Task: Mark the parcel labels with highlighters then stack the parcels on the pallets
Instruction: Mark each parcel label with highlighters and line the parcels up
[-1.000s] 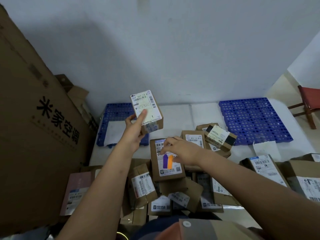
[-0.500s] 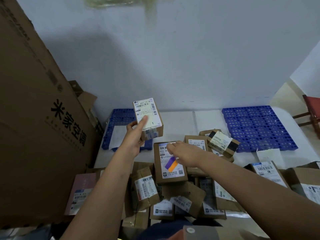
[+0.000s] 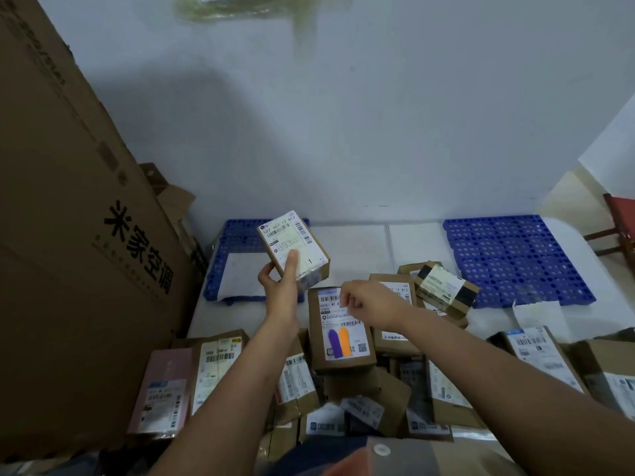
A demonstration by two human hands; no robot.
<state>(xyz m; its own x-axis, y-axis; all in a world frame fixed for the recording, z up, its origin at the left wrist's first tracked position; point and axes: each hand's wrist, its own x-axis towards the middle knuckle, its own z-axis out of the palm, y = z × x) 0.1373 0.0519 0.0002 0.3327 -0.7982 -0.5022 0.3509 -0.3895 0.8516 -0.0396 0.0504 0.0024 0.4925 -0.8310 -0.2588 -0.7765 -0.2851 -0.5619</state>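
My left hand (image 3: 280, 290) grips a small brown parcel (image 3: 292, 242) with a white barcode label, held up tilted in front of the left blue pallet (image 3: 237, 235). My thumb lies across the label. My right hand (image 3: 371, 302) hovers with loosely curled fingers, holding nothing, over the top edge of a larger labelled parcel (image 3: 338, 364). A purple highlighter (image 3: 334, 343) and an orange highlighter (image 3: 344, 341) lie side by side on that parcel's label. The right blue pallet (image 3: 508, 255) sits bare at the back right.
Several labelled parcels are heaped below my arms, among them a pink one (image 3: 165, 383) at the left. A big cardboard box (image 3: 68, 269) leans along the left side. A white sheet (image 3: 240, 276) lies on the left pallet. A red chair (image 3: 622, 218) stands far right.
My right hand has drawn back up off the two highlighters, which now lie uncovered on the label. My left hand still holds the small parcel up; the view has tilted upward.
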